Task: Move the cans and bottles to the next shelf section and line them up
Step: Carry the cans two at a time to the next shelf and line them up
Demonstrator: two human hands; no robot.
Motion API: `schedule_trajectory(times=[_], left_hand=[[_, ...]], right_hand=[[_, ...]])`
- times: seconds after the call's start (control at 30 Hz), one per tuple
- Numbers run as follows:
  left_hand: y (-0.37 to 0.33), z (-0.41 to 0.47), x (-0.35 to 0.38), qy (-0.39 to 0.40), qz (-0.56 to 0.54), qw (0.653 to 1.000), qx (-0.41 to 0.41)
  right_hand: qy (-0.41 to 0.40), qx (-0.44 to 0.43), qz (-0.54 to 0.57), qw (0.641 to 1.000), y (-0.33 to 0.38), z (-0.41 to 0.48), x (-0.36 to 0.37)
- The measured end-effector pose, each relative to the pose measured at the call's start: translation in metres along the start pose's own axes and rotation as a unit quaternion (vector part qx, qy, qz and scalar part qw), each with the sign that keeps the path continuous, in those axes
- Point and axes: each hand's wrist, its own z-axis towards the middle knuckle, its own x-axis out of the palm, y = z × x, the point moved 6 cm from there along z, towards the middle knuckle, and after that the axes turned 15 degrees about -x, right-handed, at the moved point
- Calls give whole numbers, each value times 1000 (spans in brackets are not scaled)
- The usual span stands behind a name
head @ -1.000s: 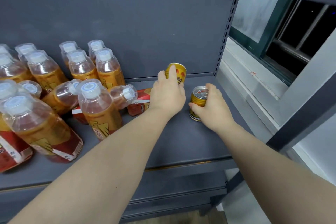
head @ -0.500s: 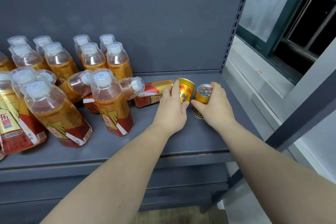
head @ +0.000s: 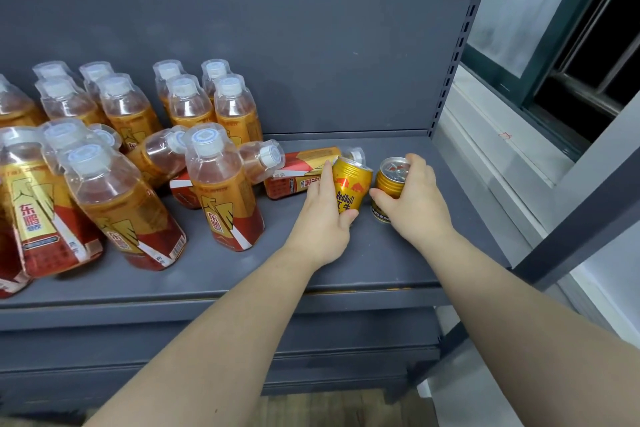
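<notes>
Two hands in, one can each. Left hand (head: 325,218) curled round a gold Red Bull can with blue lettering (head: 351,184), thumb at the near lower end, fingers up its left side, can tilted with the top leaning away toward the back. Can't tell whether lifted clear or resting on an edge. Right hand (head: 415,201) gripping a gold ribbed can with a silver pull-tab top (head: 389,180), fingers over the rim, thumb low on the side, can upright on the dark grey metal shelf (head: 381,263). Both cans just beside each other, only a sliver of gap between, near the right end of the board.

Room-wise: bare grey strip in front of both hands down to the front lip, more bare board behind the cans up to the grey back panel (head: 311,45). Right of the ribbed can, a short stretch of shelf, then the perforated upright post (head: 453,55) and a dark window frame (head: 571,45) beyond.

Tight on the left though: a clear plastic bottle of amber drink lying on its side (head: 298,170), red-and-gold label, capped end right up against the Red Bull can. Past that, a crowd of the same bottles (head: 221,194), some upright, some tipped over, filling the left part of the shelf.
</notes>
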Motion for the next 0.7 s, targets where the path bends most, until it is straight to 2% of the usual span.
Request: schedule_trajectory(times=[0.23, 0.5, 0.7], left_hand=[[7, -2, -7, -6, -9, 1000, -7], [11, -8, -15, -26, -72, 997, -25], [4, -14, -19, -71, -65, 995, -15]], right_hand=[[-1, 5, 7, 1000, 1, 0, -1], [10, 6, 18, 1000, 4, -2, -3], [23, -20, 22, 999, 10, -6, -4]])
